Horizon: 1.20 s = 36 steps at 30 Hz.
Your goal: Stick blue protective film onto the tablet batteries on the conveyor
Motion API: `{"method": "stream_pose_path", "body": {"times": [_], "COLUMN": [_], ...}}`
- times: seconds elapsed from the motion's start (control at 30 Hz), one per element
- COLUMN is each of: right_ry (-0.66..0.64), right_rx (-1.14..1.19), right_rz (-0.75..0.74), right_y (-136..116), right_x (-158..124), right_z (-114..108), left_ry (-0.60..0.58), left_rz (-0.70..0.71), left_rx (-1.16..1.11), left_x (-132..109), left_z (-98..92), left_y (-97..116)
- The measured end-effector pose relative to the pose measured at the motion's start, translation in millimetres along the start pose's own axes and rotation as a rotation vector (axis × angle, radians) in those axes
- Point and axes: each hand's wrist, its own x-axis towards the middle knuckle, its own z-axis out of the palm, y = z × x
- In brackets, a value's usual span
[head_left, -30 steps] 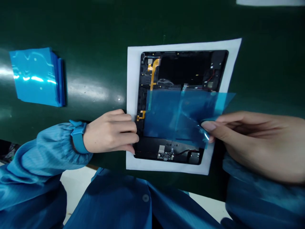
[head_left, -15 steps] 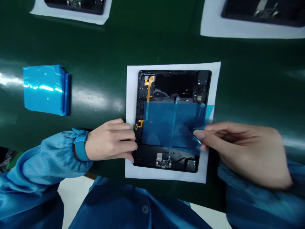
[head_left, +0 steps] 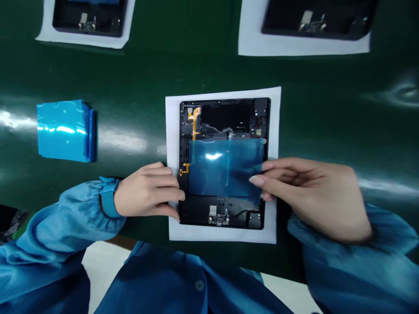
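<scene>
An open black tablet housing [head_left: 225, 111] lies on a white sheet [head_left: 172, 131] on the green surface. A translucent blue film [head_left: 222, 168] rests flat over the housing's middle. My right hand [head_left: 307, 196] pinches the film's right edge between thumb and fingers. My left hand [head_left: 147, 192] has its fingers curled against the housing's left edge, holding it steady. An orange flex cable [head_left: 195, 120] runs down the housing's left side.
A stack of blue films [head_left: 65, 130] lies to the left on the green belt [head_left: 131, 87]. At the top edge sit two more black housings on white sheets, one on the left [head_left: 88, 19] and one on the right [head_left: 317, 17]. Blue sleeves fill the bottom.
The blue film was tilted and raised on its right side; my right hand has moved left and lowered it flat onto the housing. The view has shifted, revealing two housings at the top.
</scene>
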Motion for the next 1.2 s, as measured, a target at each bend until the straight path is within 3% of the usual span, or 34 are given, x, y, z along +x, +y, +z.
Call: {"method": "stream_pose_path", "body": {"times": [0.1, 0.23, 0.33, 0.5, 0.6, 0.73, 0.83, 0.9, 0.97, 1.03, 1.1, 1.2], "right_ry": [0.101, 0.233, 0.217, 0.201, 0.193, 0.188, 0.213, 0.178, 0.042, -0.136, -0.234, -0.210], "right_rx": [0.016, 0.097, 0.200, 0.234, 0.224, 0.194, 0.041, -0.193, -0.492, -0.756, -0.932, -1.046], "right_rz": [-0.026, -0.106, -0.133, -0.160, -0.149, -0.144, -0.240, -0.440, -0.695, -0.885, -0.955, -0.907], "right_y": [2, 11, 20, 27, 28, 26, 19, 11, 1, -9, -19, -32], "right_x": [1, 7, 13, 18, 20, 20, 10, -1, -9, -9, 0, 21], "right_z": [0, -2, -3, -2, -1, 0, 6, 14, 26, 38, 47, 54], "left_ry": [0.078, 0.093, -0.014, -0.203, -0.211, -0.130, -0.194, -0.151, -0.017, 0.040, 0.002, -0.074], "left_rz": [-0.039, -0.085, -0.054, -0.051, -0.108, -0.193, -0.195, -0.247, -0.336, -0.390, -0.415, -0.466], "left_rx": [0.015, 0.358, 0.571, 0.646, 0.714, 0.692, 0.565, 0.489, 0.437, 0.389, 0.357, 0.359], "left_x": [3, 15, 32, 67, 84, 93, 83, 67, 45, 24, 11, 5], "left_z": [-3.6, -9.7, -11.7, 0.2, 15.5, 24.5, 9.8, -6.5, -21.1, -28.8, -28.9, -22.6], "left_y": [2, 5, 6, 13, 24, 35, 25, 11, -4, -15, -21, -17]}}
